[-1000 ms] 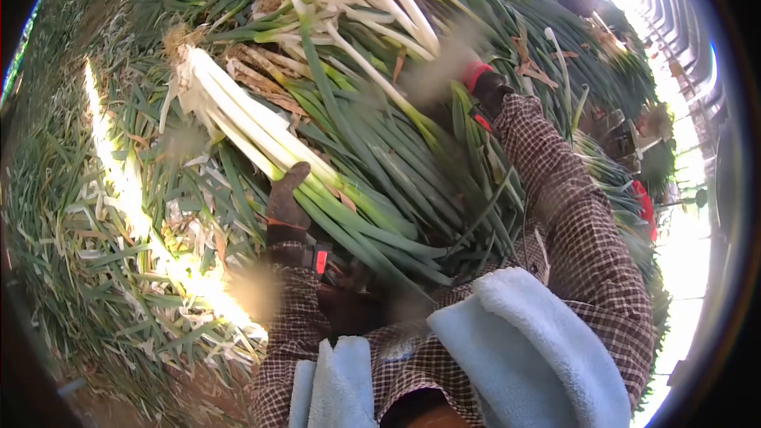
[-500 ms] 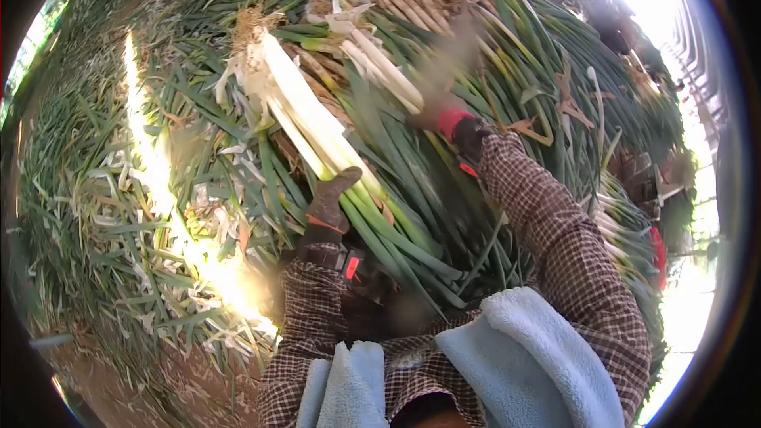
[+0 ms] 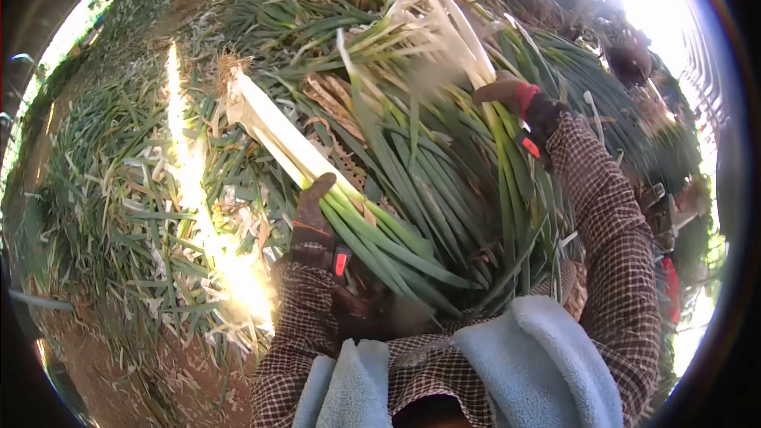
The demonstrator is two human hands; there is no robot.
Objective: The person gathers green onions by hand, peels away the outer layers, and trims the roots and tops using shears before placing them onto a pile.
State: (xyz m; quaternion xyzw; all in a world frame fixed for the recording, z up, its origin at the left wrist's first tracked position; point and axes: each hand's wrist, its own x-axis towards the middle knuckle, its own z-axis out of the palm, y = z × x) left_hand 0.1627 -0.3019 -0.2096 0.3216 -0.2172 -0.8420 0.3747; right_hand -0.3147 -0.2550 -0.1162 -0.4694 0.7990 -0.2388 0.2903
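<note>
My gloved left hand (image 3: 315, 212) is wrapped round a bunch of long green onions (image 3: 287, 145). Their white stalks and rooty ends point up and left, while the green leaves trail toward my lap. On the right, my gloved right hand (image 3: 502, 93) grips more green onions (image 3: 466, 40) where white turns to green. Their upper ends are blurred, and their leaves hang down beneath my wrist. Between my hands lie loose green onion leaves (image 3: 428, 182) from the heap.
Piled green onions (image 3: 571, 63) with dark leaves fill the right and far side. Leaf trimmings (image 3: 135, 222) cover the ground to the left, with bare brown soil (image 3: 143, 364) below them. A light blue towel (image 3: 523, 357) hangs over my front.
My right hand has moved up and right, lifting green onions off the heap. My left hand keeps its bunch, which has shifted slightly left and down in view.
</note>
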